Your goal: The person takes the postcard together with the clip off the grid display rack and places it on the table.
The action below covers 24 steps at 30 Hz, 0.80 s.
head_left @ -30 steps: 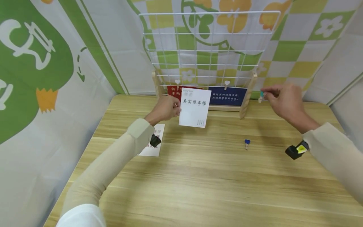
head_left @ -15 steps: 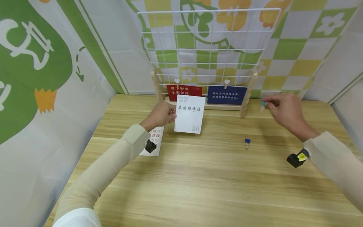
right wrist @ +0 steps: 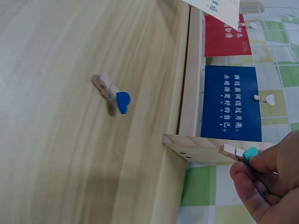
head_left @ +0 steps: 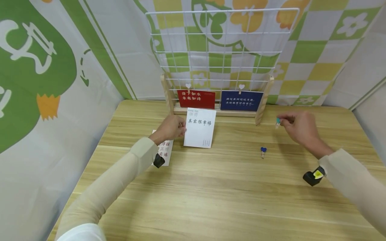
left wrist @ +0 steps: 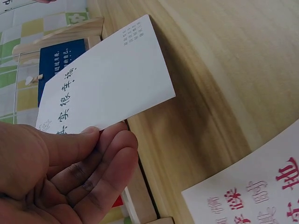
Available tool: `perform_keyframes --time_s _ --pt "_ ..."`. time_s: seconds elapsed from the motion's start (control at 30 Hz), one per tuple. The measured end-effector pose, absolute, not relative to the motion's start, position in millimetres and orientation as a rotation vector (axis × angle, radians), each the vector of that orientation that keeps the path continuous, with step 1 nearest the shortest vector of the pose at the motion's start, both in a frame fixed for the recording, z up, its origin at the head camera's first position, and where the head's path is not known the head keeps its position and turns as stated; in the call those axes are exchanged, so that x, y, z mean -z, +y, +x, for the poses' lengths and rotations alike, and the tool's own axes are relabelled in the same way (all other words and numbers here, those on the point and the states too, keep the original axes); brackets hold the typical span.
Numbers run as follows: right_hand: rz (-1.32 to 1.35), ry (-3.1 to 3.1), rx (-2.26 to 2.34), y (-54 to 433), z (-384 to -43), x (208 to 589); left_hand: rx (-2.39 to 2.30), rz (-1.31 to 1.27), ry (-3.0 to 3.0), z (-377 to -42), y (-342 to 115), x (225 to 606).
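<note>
My left hand pinches a white card with dark lettering by its left edge and holds it up over the table, in front of the rack. In the left wrist view the thumb lies on the card's printed face and the fingers curl behind. Off to the right, my right hand pinches a small wooden clothespin by its teal heart end, its other end pointing outward. A second clothespin with a blue heart lies on the table between the hands. Another white card with red lettering lies partly under the left wrist.
At the back stands a white wire grid rack on wooden feet. A red card and a blue card hang from its lower part by white-heart clothespins. Patterned cloth covers the walls around the wooden table.
The left hand has brought the white card down and slightly left, uncovering the red card behind it. The right hand has also come lower with the teal-heart clothespin.
</note>
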State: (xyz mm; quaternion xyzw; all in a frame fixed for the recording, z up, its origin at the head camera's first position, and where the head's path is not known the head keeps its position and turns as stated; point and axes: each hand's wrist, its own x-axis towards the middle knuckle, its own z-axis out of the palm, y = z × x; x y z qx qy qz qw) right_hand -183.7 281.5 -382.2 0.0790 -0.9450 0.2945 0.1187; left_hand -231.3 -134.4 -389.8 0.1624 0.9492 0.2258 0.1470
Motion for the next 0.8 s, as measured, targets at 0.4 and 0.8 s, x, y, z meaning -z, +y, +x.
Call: perform_keyframes --time_s 0.4,0.8 --pt "0.245 -2.779 -0.831 284 -178 399 -0.696 0.381 2.663 -223 -138 407" --pt "0.282 -2.839 -0.816 284 -174 420 -0.605 0.350 2.630 -221 -140 414"
